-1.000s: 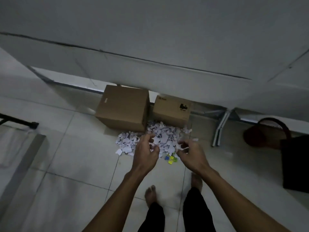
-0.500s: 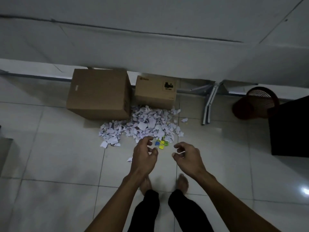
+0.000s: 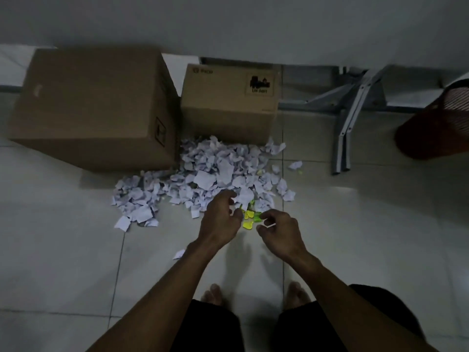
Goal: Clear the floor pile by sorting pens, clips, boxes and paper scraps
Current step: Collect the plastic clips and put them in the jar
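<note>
A heap of torn white paper scraps (image 3: 213, 179) lies on the tiled floor in front of two cardboard boxes, a large one (image 3: 94, 105) on the left and a smaller one (image 3: 229, 102) on the right. Yellow and green clips (image 3: 250, 218) lie at the heap's near edge. My left hand (image 3: 219, 221) hovers over that edge with curled fingers apart and nothing in it. My right hand (image 3: 279, 231) is just right of the clips, fingers curled; a thin pale thing shows at its fingertips, and I cannot tell whether it holds it.
A dark red mesh basket (image 3: 439, 123) stands at the right edge. Grey metal table legs (image 3: 347, 123) rest on the floor between it and the smaller box. A white table overhangs the boxes at the top. One stray scrap (image 3: 179, 254) lies by my left forearm.
The view has come closer and tilted down onto the pile. Both hands have drawn back from the scraps to the near edge by the clips.
</note>
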